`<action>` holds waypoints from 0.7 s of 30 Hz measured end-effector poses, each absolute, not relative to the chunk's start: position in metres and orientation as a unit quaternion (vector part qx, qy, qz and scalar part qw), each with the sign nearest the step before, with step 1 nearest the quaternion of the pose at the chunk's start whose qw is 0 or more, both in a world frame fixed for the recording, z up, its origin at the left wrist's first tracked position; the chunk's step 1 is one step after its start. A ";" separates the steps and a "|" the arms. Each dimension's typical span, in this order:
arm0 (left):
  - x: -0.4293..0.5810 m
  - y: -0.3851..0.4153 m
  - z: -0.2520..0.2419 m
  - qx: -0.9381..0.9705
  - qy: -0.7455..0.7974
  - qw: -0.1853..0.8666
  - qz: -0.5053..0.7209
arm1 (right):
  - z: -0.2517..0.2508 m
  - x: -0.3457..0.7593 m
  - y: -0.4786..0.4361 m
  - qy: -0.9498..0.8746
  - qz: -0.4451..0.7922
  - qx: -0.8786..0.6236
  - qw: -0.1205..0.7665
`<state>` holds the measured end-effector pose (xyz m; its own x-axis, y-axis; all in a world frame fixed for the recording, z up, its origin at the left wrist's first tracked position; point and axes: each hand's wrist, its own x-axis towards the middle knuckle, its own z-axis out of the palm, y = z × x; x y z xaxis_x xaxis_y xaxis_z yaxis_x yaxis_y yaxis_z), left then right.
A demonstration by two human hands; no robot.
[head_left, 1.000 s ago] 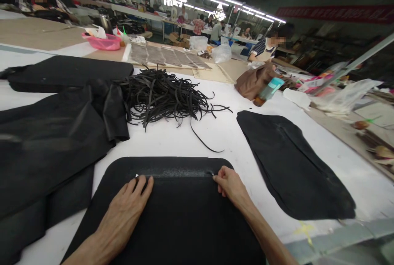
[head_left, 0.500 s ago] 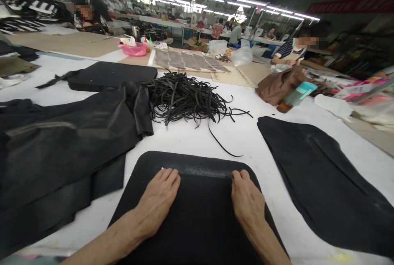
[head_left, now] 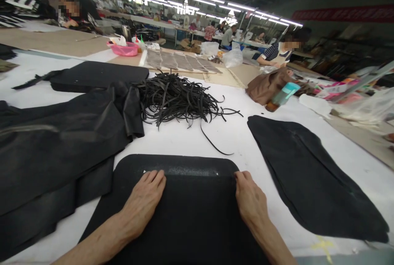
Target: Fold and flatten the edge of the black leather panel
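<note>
A black panel (head_left: 126, 165) with rounded corners lies on the table before me, a shiny strip running along its far end. Over it lies a second black sheet (head_left: 197, 215), its straight far edge just below that strip. My left hand (head_left: 146, 197) has its fingers bent over this edge, left of centre. At the right end of the same edge, my right hand (head_left: 250, 195) pinches the sheet near the panel's rounded corner. Both thumbs are mostly hidden. Small white marks show on the strip near my left fingers and left of my right hand.
Black material (head_left: 61, 141) is heaped at left, before a black padded stack (head_left: 98, 75). A tangle of black strips (head_left: 178, 98) lies ahead. More black pieces (head_left: 310, 174) lie at right, beyond them a bottle (head_left: 282, 97) and brown cloth (head_left: 267, 84). A co-worker (head_left: 278, 51) sits behind.
The whole view has shifted, so most things appear farther left. My hands are wider apart along the sheet's edge, the right one now at the corner. Another white mark has come into sight.
</note>
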<state>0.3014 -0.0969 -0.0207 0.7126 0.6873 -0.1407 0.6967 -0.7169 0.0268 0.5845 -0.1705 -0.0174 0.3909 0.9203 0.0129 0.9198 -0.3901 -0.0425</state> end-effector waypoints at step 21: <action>0.336 -0.104 -0.039 0.941 0.328 0.072 -0.037 | -0.044 0.505 -0.161 -0.783 -0.097 -0.614 -0.019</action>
